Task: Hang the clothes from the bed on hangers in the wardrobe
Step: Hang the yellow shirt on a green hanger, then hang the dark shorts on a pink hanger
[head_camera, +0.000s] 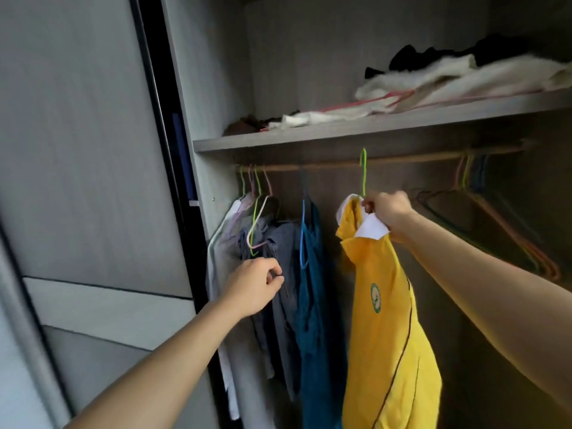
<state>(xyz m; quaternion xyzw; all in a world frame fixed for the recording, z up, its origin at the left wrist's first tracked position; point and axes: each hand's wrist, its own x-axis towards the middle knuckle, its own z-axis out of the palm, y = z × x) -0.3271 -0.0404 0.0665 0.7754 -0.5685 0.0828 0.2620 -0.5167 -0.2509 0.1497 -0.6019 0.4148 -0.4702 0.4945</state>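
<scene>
left hand [253,286], nearest, pinches a grey garment [286,239] already hanging on the rail [402,160]. right hand [388,212] grips the green hanger [364,176] at the neck, the yellow shirt [383,320] draped on it, hook level with the rail. the hanging step looks nearly done; next, seat the hook and let go.

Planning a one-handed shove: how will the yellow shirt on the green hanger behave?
Probably floppy: the yellow shirt drapes in soft folds below the right hand, so it would swing. Likely light: the thin green hanger shows no bend. Pushed left, it may bunch against the blue top, beside the grey shirt the left hand pinches.
</scene>
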